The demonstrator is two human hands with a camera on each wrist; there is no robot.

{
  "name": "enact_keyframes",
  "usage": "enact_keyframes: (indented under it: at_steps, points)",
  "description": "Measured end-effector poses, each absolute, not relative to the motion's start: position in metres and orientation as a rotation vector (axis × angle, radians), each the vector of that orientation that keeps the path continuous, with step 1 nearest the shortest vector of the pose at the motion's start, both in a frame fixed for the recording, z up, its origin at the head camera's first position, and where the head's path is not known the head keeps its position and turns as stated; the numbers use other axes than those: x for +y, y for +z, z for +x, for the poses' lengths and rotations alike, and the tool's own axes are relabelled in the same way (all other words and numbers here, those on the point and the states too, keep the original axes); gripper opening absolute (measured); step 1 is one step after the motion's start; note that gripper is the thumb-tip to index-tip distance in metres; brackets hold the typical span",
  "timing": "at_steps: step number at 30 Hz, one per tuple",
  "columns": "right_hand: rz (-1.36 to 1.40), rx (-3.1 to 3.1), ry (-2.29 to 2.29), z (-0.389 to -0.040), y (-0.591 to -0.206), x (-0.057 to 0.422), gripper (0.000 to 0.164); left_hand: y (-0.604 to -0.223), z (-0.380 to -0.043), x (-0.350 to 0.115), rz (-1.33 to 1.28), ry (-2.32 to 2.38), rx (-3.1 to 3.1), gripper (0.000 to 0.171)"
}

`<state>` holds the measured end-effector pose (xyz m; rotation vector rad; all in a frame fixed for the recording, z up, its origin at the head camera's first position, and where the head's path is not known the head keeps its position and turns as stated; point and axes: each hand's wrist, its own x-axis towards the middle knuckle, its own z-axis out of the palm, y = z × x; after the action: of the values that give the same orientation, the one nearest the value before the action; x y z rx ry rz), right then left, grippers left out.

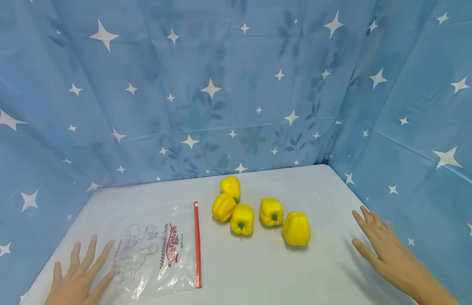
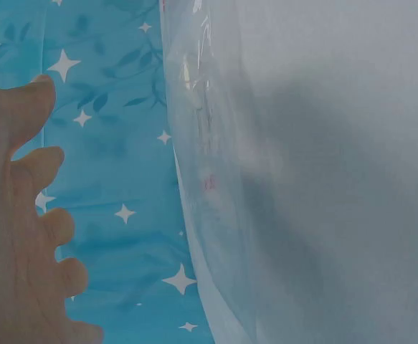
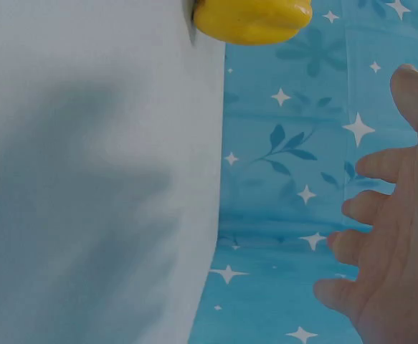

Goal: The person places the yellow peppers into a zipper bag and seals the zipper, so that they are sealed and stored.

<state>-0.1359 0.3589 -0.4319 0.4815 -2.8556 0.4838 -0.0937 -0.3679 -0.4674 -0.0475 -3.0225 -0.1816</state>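
Observation:
My left hand point(image 1: 77, 275) hovers with fingers spread over the left end of a clear zip bag point(image 1: 186, 254). The bag lies flat, with red printing and a red zip strip along its right edge. My right hand point(image 1: 392, 258) is held above the table's right side, fingers extended, holding nothing. Between the hands sit several yellow bell peppers: a rear one point(image 1: 230, 187), one at the left point(image 1: 223, 207), one with its green stem forward point(image 1: 242, 219), another point(image 1: 271, 212), and the rightmost pepper point(image 1: 296, 229). In the right wrist view, part of a pepper point(image 3: 255, 18) shows at the top.
The white table point(image 1: 258, 271) carries the bag and peppers. Blue curtains point(image 1: 236, 84) with white stars stand behind it and along both sides. Hand shadows fall on the tabletop in both wrist views.

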Motion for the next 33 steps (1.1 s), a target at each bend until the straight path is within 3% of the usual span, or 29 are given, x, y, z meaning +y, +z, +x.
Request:
enact_keyframes:
  at_steps: [17,33]
  points:
    - [0.237,-2.972,0.745,-0.138,-0.423,0.326,0.069,-0.45,-0.09,-0.338,-0.03,-0.312,-2.98,0.083]
    - [0.299,-2.734,1.037,-0.146,-0.439,0.289,0.053,-0.437,-0.098,-0.291,0.03,-0.422,-2.929,0.07]
